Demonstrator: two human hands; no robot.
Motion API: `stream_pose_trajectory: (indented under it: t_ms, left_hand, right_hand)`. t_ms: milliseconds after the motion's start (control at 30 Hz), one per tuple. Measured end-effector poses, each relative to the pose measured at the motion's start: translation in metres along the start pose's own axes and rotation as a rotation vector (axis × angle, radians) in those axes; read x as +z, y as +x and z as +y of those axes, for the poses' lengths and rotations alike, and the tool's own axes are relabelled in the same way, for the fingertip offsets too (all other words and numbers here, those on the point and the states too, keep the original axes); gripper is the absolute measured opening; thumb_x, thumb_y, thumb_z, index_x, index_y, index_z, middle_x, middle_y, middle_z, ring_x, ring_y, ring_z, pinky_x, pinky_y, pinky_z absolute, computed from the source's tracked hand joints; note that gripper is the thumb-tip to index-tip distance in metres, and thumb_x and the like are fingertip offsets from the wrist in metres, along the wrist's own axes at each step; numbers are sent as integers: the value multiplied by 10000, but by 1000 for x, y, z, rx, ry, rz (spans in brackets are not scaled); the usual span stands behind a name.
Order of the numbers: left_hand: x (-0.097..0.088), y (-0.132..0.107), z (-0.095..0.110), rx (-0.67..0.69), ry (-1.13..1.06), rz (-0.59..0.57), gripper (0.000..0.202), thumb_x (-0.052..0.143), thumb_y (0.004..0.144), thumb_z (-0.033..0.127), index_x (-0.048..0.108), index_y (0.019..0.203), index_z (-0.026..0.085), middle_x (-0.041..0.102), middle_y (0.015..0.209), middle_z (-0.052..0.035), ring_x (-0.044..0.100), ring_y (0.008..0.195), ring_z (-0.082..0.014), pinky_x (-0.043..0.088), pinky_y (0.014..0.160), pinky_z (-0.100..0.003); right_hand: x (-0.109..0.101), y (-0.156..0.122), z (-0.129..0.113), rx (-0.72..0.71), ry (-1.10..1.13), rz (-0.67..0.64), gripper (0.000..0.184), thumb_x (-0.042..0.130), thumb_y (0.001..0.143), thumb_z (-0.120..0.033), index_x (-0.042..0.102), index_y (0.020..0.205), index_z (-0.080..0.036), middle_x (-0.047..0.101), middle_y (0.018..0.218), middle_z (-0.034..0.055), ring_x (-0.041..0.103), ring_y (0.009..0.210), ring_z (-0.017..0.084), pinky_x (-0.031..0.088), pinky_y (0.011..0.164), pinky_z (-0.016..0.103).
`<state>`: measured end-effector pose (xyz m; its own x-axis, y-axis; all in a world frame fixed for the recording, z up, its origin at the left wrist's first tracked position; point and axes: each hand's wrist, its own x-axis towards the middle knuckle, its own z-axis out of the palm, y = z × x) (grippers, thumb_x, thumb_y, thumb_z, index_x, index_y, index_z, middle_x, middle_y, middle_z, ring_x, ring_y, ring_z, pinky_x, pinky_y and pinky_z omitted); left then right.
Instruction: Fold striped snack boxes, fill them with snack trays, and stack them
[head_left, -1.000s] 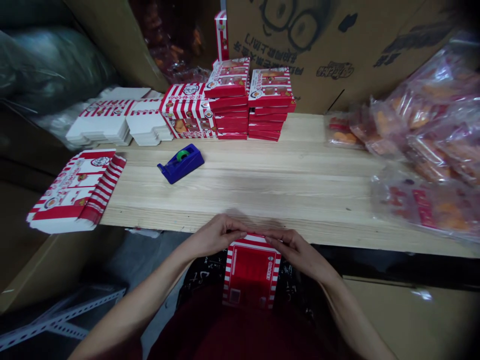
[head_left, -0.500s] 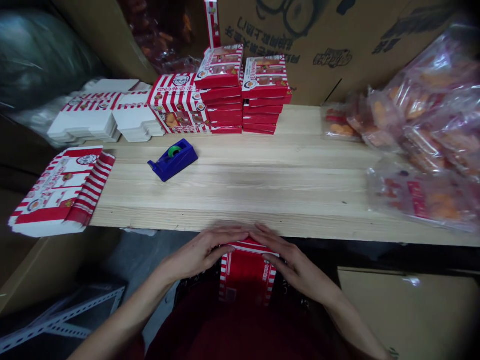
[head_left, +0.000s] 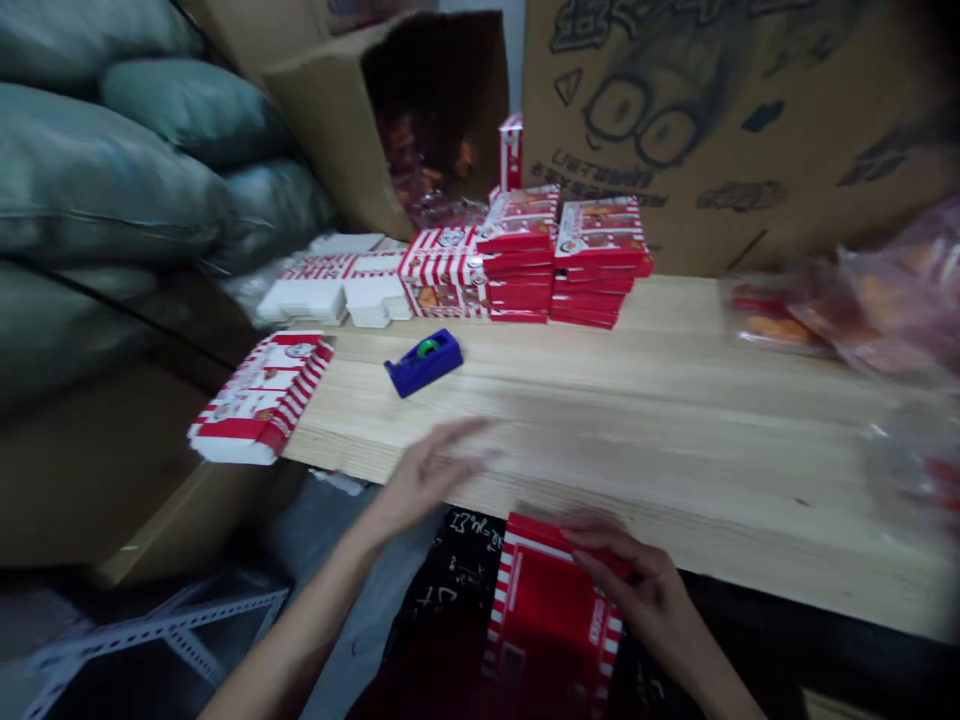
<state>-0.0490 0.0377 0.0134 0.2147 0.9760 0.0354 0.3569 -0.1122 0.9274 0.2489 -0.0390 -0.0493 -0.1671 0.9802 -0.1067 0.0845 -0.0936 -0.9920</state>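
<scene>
Over the front edge of the wooden table [head_left: 675, 430], my left hand [head_left: 427, 470] is open and empty, its fingers stretched and a little blurred. Below the edge, at my lap, my right hand [head_left: 637, 580] grips the upper right edge of a red box [head_left: 551, 610] with striped red and white sides. The box's lower part fades into the dark clothing. Nearest to my left hand on the table is a blue tape dispenser [head_left: 426, 364] with a green roll.
Flat printed cartons [head_left: 262, 395] overhang the table's left edge. Behind the dispenser stand stacked red boxes [head_left: 592, 260] and white folded cartons [head_left: 304, 298]. Clear bags with orange contents [head_left: 772, 315] lie at the right. A big cardboard box [head_left: 675, 150] and green sacks [head_left: 82, 170] stand behind.
My left hand has let go of the red box and moved up over the table edge. My right hand keeps hold of the box. The view has turned left and up.
</scene>
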Motion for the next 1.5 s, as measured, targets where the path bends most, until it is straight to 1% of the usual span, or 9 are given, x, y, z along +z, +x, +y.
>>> stream_pose_trajectory:
  t_ms: [67, 133, 367, 500, 633, 1000, 1167, 1333, 1500]
  left_hand:
    - [-49, 26, -13, -20, 178, 408, 373, 639, 947, 348, 681, 1301, 239, 634, 1438, -121, 549, 1352, -290, 395, 1144, -459]
    - [-94, 55, -28, -112, 291, 516, 382, 668, 890, 375, 682, 1226, 193, 586, 1469, -135, 440, 1434, -311, 391, 1131, -450]
    - [-148, 117, -57, -352, 166, 155, 369, 843, 631, 491, 711, 684, 150, 703, 690, -52, 643, 730, -224, 517, 703, -329]
    - [-151, 121, -58, -416, 50, 95, 384, 903, 527, 444, 719, 682, 145, 775, 916, -102, 656, 783, -212, 525, 667, -309]
    - [-148, 118, -58, -418, -92, 114, 401, 917, 502, 420, 737, 706, 126, 749, 1196, -163, 680, 947, -266, 579, 737, -370]
    - [-121, 75, -90, -297, -360, 333, 431, 863, 612, 497, 698, 741, 120, 771, 1085, -172, 706, 1056, -293, 594, 922, -472]
    - [-99, 56, -103, -244, -279, 522, 460, 875, 566, 543, 674, 670, 144, 783, 994, -129, 710, 979, -278, 567, 921, -403]
    - [-91, 48, -84, -137, -167, 801, 374, 803, 656, 509, 648, 708, 173, 737, 844, -85, 676, 828, -246, 549, 807, -361]
    - [-28, 35, -20, -21, -185, 777, 309, 687, 850, 478, 688, 915, 175, 681, 774, -6, 646, 735, -170, 531, 782, -295]
  right_hand:
    - [-1, 2, 2, -11, -18, -14, 195, 772, 859, -459, 846, 975, -321, 805, 1099, 102, 727, 1084, 322, 570, 990, 502]
    - [1, 5, 1, -35, -46, -35, 210, 769, 852, -470, 848, 965, -311, 811, 1086, 104, 743, 1066, 314, 591, 977, 473]
    - [9, 10, -6, -135, -128, -37, 187, 750, 865, -437, 851, 956, -308, 831, 1048, 90, 791, 1006, 271, 638, 905, 342]
    - [2, 11, -1, -173, -168, -43, 171, 748, 871, -415, 853, 965, -318, 836, 1040, 80, 801, 996, 260, 640, 889, 306]
    - [2, 14, 1, -192, -183, -31, 186, 750, 867, -421, 856, 965, -305, 837, 1037, 94, 807, 975, 269, 651, 867, 311]
    - [0, 10, -3, -226, -248, -24, 215, 747, 873, -405, 850, 1015, -280, 833, 1074, 81, 800, 1007, 277, 653, 882, 315]
    - [-27, 10, -58, -288, -241, 189, 249, 714, 908, -404, 824, 1083, -264, 804, 1183, 84, 773, 1078, 308, 680, 846, 366]
    - [-39, 26, -122, -618, -335, 558, 210, 721, 913, -289, 792, 1110, -274, 773, 1225, 72, 735, 1117, 280, 633, 943, 403]
    - [-12, 63, -114, -772, -489, 449, 220, 599, 989, -188, 744, 1136, -263, 747, 1206, 83, 726, 1085, 241, 634, 888, 410]
